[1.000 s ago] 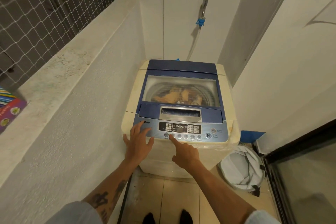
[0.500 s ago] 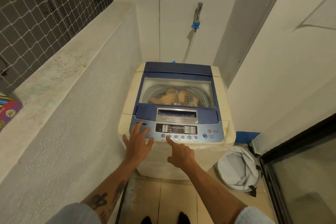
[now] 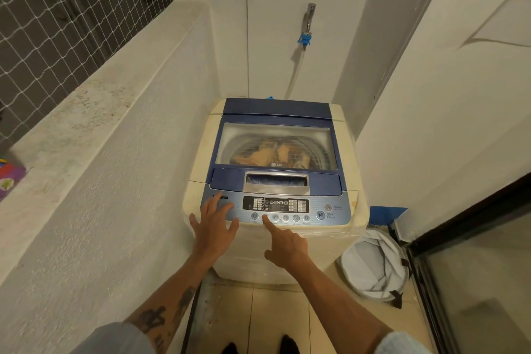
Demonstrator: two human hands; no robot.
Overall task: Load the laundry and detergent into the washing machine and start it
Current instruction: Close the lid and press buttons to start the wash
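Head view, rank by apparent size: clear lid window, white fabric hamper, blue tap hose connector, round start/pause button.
1. clear lid window
2. white fabric hamper, close to the window in area, so unsure
3. blue tap hose connector
4. round start/pause button, only slightly smaller

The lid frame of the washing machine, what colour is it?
The lid frame is dark blue, around a clear window; the head view shows it.
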